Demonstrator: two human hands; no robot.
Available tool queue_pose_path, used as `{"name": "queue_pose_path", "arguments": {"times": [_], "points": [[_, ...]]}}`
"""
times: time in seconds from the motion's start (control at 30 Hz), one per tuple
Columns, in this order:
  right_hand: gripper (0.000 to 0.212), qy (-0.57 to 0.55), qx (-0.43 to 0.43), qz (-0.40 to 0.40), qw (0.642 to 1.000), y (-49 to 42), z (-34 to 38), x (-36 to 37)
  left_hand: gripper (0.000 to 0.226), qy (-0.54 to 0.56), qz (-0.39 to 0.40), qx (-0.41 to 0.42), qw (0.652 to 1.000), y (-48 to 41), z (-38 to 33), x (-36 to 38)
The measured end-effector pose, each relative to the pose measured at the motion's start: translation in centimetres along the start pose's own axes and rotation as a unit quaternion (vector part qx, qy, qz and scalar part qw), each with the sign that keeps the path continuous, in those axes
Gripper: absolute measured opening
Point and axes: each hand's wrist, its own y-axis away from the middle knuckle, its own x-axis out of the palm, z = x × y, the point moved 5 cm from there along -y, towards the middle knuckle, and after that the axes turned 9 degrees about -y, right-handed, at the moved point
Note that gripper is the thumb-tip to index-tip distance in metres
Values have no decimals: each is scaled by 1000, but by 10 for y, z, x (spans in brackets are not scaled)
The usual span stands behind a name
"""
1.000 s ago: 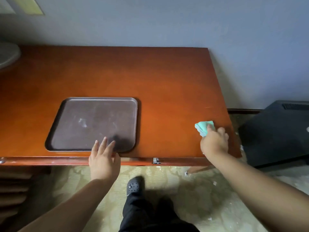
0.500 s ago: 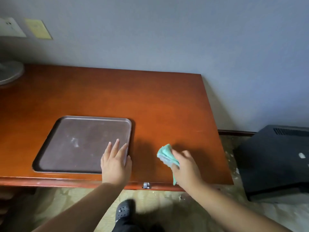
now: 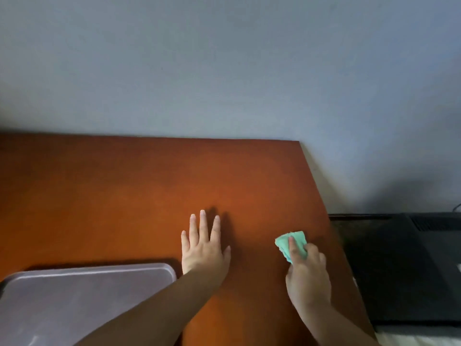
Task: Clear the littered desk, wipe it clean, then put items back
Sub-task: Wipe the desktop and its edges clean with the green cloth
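Note:
A reddish-brown wooden desk (image 3: 124, 196) fills the lower left of the view, its top bare apart from one tray. My right hand (image 3: 305, 273) grips a small green cloth (image 3: 290, 242) and holds it down on the desk near the right edge. My left hand (image 3: 203, 245) lies flat on the desk with fingers spread, just right of the tray's far corner. The brown tray (image 3: 74, 300) sits at the lower left with nothing on it, and my left forearm crosses over its right side.
A grey wall (image 3: 224, 71) rises directly behind the desk. A black boxy object (image 3: 404, 265) stands on the floor just past the desk's right edge. A strip of pale floor (image 3: 421, 337) shows below it.
The view has tilted up and moved closer to the desk. My right hand has carried the cloth to the right and farther back. My left hand has left the tray and now lies on bare wood.

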Motion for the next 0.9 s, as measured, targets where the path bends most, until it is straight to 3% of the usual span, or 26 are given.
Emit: {"name": "queue_pose_path", "arguments": {"times": [0.1,0.23,0.4,0.57,0.73,0.83,0.9], "points": [[67,49,-23,16,998,-63,17,-5,77,14,5,-83,996,-67,23,-13],[63,65,21,-9,998,-144,25,-20,81,68,15,-144,987,-109,42,-16],[58,50,60,-67,995,-240,35,-27,96,65,-30,-154,985,-116,42,-4],[51,-44,77,-118,989,-308,61,-25,84,51,-9,-138,989,-120,45,4],[46,-96,-89,-70,989,-300,130,-6,83,38,2,-150,988,-115,46,3],[42,-145,-256,-57,954,-252,164,6,89,26,48,-172,984,-112,42,-1],[42,-191,-303,-12,934,-233,163,12,89,39,27,-166,985,-111,39,-8]]}}
